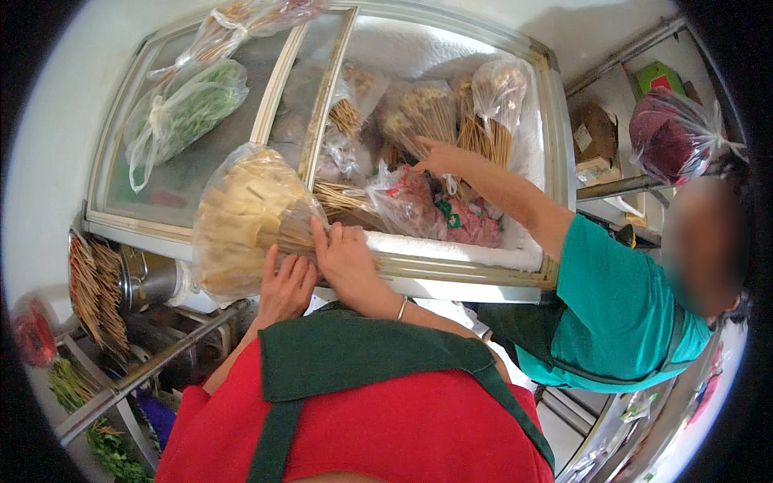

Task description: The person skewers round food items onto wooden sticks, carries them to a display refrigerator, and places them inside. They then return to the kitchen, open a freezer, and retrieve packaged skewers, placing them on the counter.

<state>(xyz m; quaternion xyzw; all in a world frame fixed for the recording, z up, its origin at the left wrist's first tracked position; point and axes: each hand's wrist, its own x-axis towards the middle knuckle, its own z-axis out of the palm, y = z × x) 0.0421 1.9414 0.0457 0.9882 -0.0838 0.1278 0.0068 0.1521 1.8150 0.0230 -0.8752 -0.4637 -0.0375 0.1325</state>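
A clear plastic bag of flat yellowish food on wooden skewers (247, 211) lies at the front edge of a chest freezer, partly over its glass lid. My left hand (287, 287) rests against the bag's lower edge, fingers on the plastic. My right hand (347, 253) lies over the bundled skewer ends, its wrist wearing a metal bangle; whether its fingers close round them is hard to tell. Inside the open freezer half, a co-worker's hand (438, 158) touches a bag of skewered food (418, 111). A bag of reddish meat (410, 202) lies nearer me.
A bag of green vegetables (193, 108) lies on the closed sliding glass lid (241, 90). The co-worker in a teal shirt (616, 302) leans in from the right. Loose skewers (96, 290) stand at the left, above a metal rail (151, 368). A dark red bag (676, 136) sits on the right shelf.
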